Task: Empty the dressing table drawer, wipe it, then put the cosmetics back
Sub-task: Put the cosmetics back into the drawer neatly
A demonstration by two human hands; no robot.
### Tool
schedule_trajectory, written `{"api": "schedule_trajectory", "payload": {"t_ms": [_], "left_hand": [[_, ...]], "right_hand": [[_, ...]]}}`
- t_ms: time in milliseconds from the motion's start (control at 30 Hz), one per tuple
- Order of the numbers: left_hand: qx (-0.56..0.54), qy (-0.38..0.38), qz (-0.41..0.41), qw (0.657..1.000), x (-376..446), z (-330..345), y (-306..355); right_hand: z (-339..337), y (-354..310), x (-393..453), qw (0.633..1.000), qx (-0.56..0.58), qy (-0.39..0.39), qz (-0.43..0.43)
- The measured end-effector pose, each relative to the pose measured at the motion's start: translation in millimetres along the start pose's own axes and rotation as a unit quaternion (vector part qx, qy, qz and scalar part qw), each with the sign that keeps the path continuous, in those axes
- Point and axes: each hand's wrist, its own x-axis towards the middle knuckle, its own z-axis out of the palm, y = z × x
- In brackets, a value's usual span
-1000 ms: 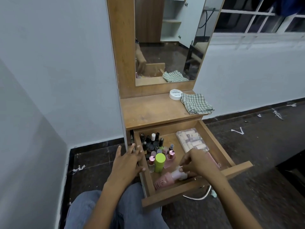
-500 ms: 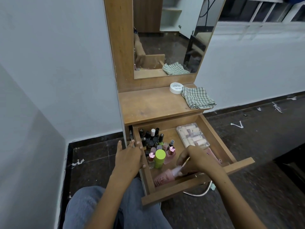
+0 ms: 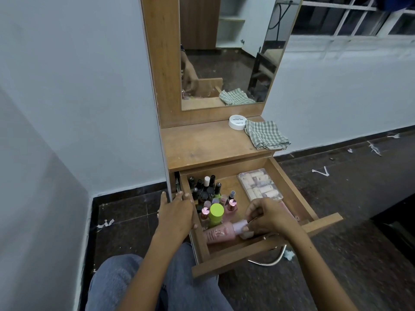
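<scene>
The wooden drawer (image 3: pixel 247 261) is pulled out below the dressing table top (image 3: pixel 202 144). Inside, several small nail polish bottles (image 3: pixel 205 187) stand at the back left, in front of them a lime-capped bottle (image 3: pixel 216 212). A pink bottle (image 3: pixel 220 234) lies on its side near the front. A clear box of pale rolls (image 3: pixel 259 184) sits at the back right. My left hand (image 3: pixel 177 214) grips the drawer's left side wall. My right hand (image 3: pixel 267 218) is inside the drawer at the pink bottle's pale cap, pinching a thin stick.
A checked cloth (image 3: pixel 266 134) and a white round jar (image 3: pixel 237 122) lie on the table top's right end, under the mirror (image 3: pixel 224 52). A curved metal handle (image 3: pixel 269 261) hangs below the drawer front. My jeans-clad knee (image 3: pixel 125 279) is close to the drawer. Paper scraps litter the dark floor.
My right hand went from resting on the pink bottle's cap to pinching a thin stick beside it. My left hand stayed on the drawer side. The camera view shifted slightly.
</scene>
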Motion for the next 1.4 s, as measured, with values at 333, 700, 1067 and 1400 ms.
{"api": "schedule_trajectory", "payload": {"t_ms": [333,700,1067,1400], "left_hand": [[0.022,0.025,-0.017,0.999,3.3,-10.8,6.4],[0.040,0.026,-0.031,0.998,9.4,-13.1,10.4],[0.039,0.032,-0.033,0.998,10.7,-15.6,12.5],[0.037,0.039,-0.033,0.998,9.3,-16.4,11.7]], "right_hand": [[-26.3,-4.4,-3.9,0.995,0.097,0.015,-0.010],[-68.9,-12.8,8.3,0.979,0.121,0.142,-0.078],[-47.7,-26.8,87.1,0.994,-0.035,0.059,-0.086],[-21.3,-15.7,115.6,0.992,-0.051,0.040,-0.110]]}}
